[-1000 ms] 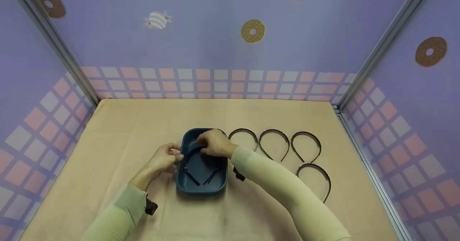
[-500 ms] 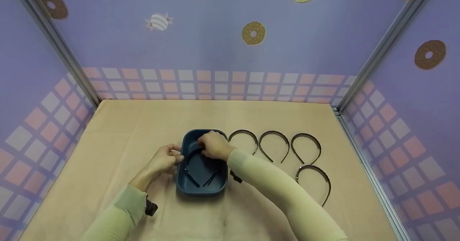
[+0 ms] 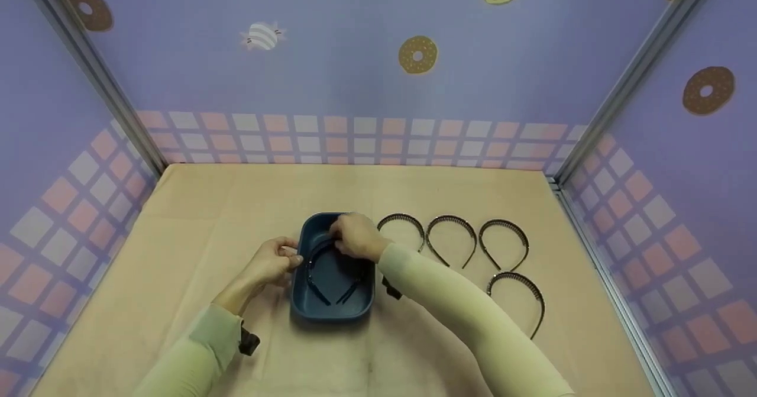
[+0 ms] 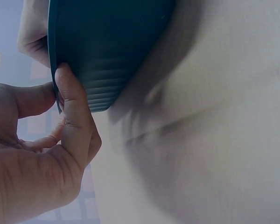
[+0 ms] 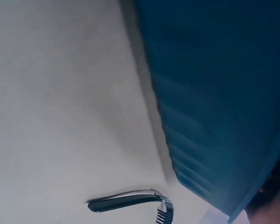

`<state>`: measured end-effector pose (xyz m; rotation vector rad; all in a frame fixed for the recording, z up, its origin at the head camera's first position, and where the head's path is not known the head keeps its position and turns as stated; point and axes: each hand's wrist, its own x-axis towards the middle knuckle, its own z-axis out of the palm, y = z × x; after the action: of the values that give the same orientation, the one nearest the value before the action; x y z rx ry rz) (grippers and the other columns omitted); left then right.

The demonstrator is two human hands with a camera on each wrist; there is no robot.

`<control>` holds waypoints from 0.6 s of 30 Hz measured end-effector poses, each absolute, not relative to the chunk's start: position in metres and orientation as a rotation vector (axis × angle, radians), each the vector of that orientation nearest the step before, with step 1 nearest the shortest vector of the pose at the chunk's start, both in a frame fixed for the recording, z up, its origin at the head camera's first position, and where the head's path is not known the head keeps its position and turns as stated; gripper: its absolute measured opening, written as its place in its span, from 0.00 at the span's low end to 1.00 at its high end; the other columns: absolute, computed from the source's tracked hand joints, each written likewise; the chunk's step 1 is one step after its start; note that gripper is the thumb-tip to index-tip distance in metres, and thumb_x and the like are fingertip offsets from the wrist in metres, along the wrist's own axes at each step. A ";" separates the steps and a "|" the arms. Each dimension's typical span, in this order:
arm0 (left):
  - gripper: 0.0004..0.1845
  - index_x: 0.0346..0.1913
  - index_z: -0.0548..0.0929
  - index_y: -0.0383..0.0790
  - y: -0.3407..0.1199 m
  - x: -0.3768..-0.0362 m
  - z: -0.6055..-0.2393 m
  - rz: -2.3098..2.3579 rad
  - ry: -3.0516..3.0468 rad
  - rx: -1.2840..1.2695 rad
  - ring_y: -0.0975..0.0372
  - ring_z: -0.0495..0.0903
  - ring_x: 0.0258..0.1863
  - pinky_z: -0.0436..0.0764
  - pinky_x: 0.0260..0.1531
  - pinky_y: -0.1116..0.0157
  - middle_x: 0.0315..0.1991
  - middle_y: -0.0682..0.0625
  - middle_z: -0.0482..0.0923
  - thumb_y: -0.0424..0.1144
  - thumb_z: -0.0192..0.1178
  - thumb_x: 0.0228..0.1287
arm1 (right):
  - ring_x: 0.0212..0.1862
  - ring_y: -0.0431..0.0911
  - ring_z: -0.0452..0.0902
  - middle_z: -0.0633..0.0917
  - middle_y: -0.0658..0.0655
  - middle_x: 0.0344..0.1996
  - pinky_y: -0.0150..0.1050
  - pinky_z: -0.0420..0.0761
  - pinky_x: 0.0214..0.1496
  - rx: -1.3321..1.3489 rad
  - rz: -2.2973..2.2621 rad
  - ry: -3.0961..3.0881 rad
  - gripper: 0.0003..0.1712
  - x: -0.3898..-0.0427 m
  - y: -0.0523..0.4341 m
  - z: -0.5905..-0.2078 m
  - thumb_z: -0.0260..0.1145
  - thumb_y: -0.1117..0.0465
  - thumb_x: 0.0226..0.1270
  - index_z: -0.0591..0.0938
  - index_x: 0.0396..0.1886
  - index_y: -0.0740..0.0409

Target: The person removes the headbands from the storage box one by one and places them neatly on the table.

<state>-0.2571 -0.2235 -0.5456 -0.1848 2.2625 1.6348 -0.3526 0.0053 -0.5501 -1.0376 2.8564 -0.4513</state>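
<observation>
The headband [image 3: 331, 270] is lying inside the blue tray [image 3: 301, 305], whose left rim is pinched by the left hand [image 3: 269, 264] while the band's arch is grasped by the right hand [image 3: 355, 237], and four more headbands [image 3: 452, 237] are left right of the tray.
</observation>
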 end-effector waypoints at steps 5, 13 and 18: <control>0.22 0.71 0.75 0.29 -0.223 -0.257 -0.544 1.640 2.264 -0.179 0.59 0.85 0.40 0.89 0.30 0.63 0.42 0.50 0.81 0.31 0.63 0.81 | 0.58 0.52 0.92 0.96 0.57 0.52 0.48 0.91 0.65 -1.003 -0.723 2.777 0.10 -0.353 0.009 -0.546 0.76 0.63 0.76 0.96 0.52 0.55; 0.22 0.72 0.75 0.28 -0.224 -0.256 -0.543 1.644 2.262 -0.154 0.59 0.86 0.39 0.88 0.30 0.64 0.46 0.46 0.83 0.31 0.63 0.81 | 0.43 0.43 0.89 0.97 0.57 0.44 0.34 0.89 0.50 -0.845 -1.058 2.617 0.07 -0.357 0.015 -0.541 0.81 0.66 0.71 0.97 0.47 0.57; 0.22 0.71 0.75 0.29 -0.225 -0.257 -0.545 1.639 2.253 -0.154 0.59 0.86 0.40 0.88 0.29 0.65 0.47 0.47 0.83 0.32 0.63 0.82 | 0.39 0.36 0.84 0.96 0.59 0.43 0.28 0.84 0.45 -0.751 -1.178 2.526 0.08 -0.358 0.019 -0.538 0.83 0.68 0.68 0.97 0.46 0.58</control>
<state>-0.2574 -0.2248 -0.5451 -0.1539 2.2533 1.6393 -0.3583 0.0188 -0.5375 -0.7509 2.5264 -1.1778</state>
